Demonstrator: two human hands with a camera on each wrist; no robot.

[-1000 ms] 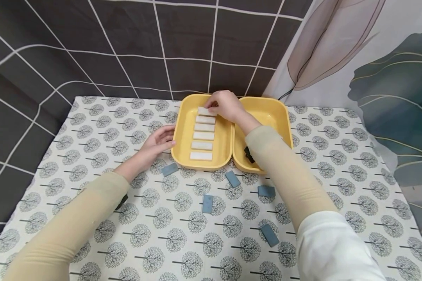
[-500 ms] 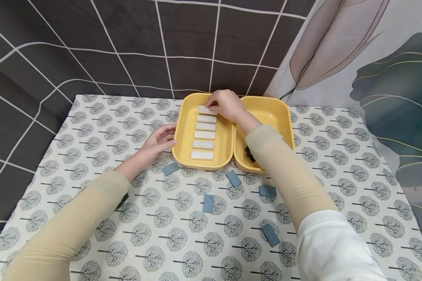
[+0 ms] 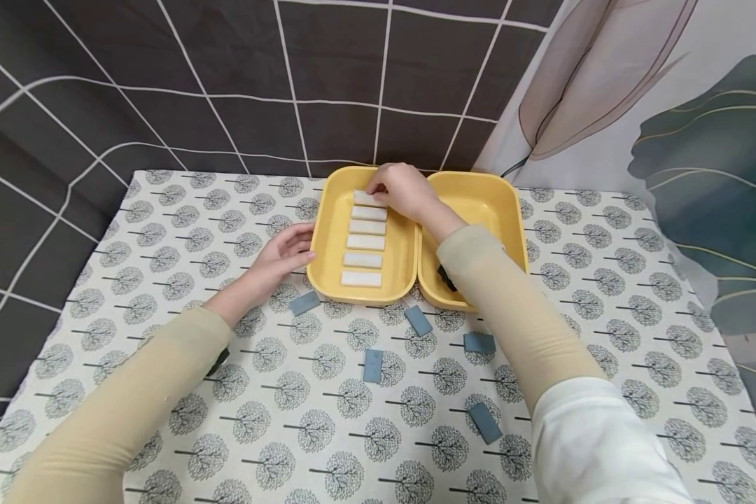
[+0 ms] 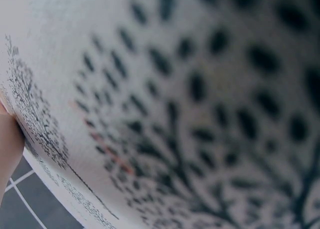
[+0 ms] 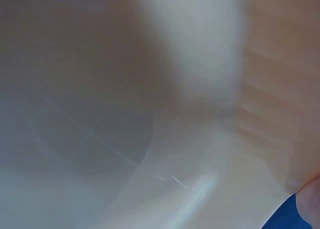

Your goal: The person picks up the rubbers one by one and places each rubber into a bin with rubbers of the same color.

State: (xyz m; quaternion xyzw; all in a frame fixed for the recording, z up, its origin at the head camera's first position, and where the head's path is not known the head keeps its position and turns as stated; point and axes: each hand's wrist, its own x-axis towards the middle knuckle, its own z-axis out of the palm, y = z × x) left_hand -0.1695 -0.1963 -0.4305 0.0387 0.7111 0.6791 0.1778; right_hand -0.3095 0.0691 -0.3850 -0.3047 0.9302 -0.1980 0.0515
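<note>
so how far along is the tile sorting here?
Done: five white tiles lie in a neat column in the left yellow tray. In hand: the right hand grips a sixth white tile at the column's far end, while the left hand rests against the tray's side. Left: five blue tiles lie loose on the cloth; the right yellow tray shows none of them.

Table (image 3: 164,231) with tree-print cloth: two yellow trays (image 3: 327,231), five scattered blue tiles (image 3: 372,365).
</note>
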